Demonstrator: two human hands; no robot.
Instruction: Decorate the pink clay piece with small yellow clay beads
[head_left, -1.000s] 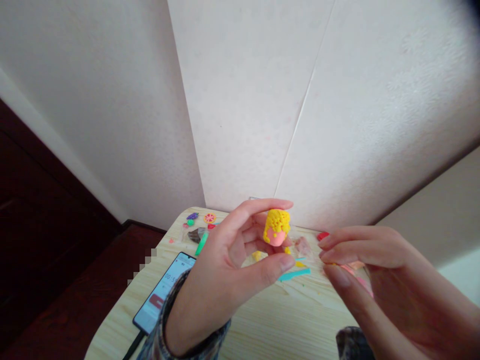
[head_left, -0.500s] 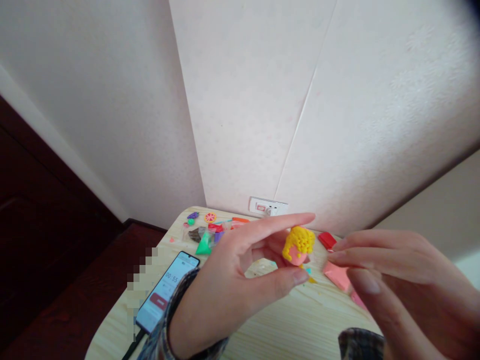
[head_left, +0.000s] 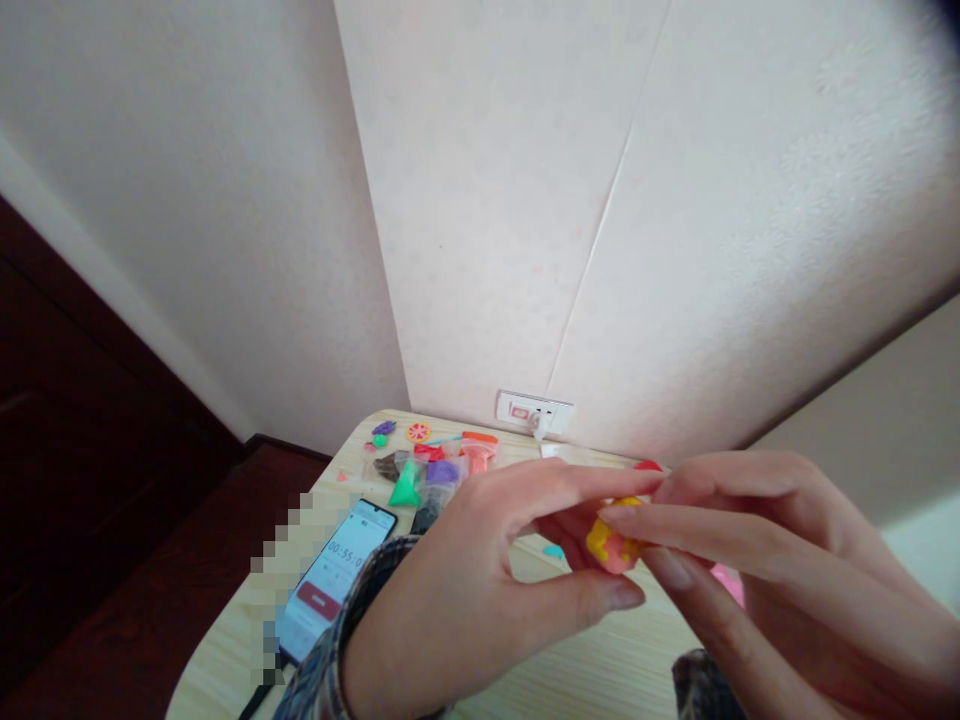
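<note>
My left hand [head_left: 480, 590] is raised over a light wooden table [head_left: 570, 670] and pinches a small clay piece [head_left: 611, 545], pink with a yellow textured top, between thumb and fingers. My right hand [head_left: 757, 570] has come in from the right. Its fingertips lie across the clay piece and touch it, hiding most of the yellow top. Both hands wear plaid sleeves at the wrist.
A phone [head_left: 334, 580] with a timer screen and a cable lies at the table's left edge. Small bags and bits of coloured clay [head_left: 427, 465] sit at the back left. A wall socket [head_left: 534, 410] is behind the table. Pink clay [head_left: 727, 580] shows under my right hand.
My left hand has lowered and moved right with the clay piece. My right hand has closed in from the right until its fingertips rest on the piece.
</note>
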